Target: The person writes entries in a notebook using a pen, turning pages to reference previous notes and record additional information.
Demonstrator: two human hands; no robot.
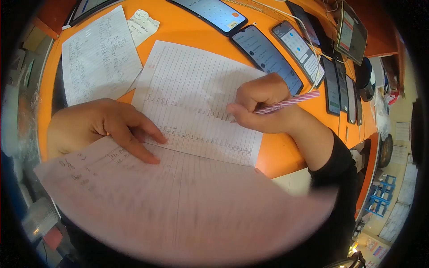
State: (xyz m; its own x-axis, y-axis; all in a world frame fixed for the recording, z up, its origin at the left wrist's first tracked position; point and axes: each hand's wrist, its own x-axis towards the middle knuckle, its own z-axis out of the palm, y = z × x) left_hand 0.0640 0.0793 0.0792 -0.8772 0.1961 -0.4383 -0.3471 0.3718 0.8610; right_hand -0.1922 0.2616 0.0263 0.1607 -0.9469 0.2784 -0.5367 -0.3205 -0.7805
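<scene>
A lined sheet with handwriting (192,96) lies on the orange desk, and my right hand (263,100) rests over its right half. The fingers of that hand are closed round a pink and white striped pen (292,101), whose writing tip is hidden by them. On the left, my left hand (111,125) lies with its fingers stretched and apart where this sheet meets a nearer lined page (210,201). Two of its fingertips touch the paper. The nearer page curves towards me and is blurred, with some handwriting at its upper left.
Another written sheet (100,56) and a torn note (143,26) lie at the far left. Several phones line the back and right, including a phone with a lit screen (216,13) and a phone (268,56) close to my right hand. Cables run among them.
</scene>
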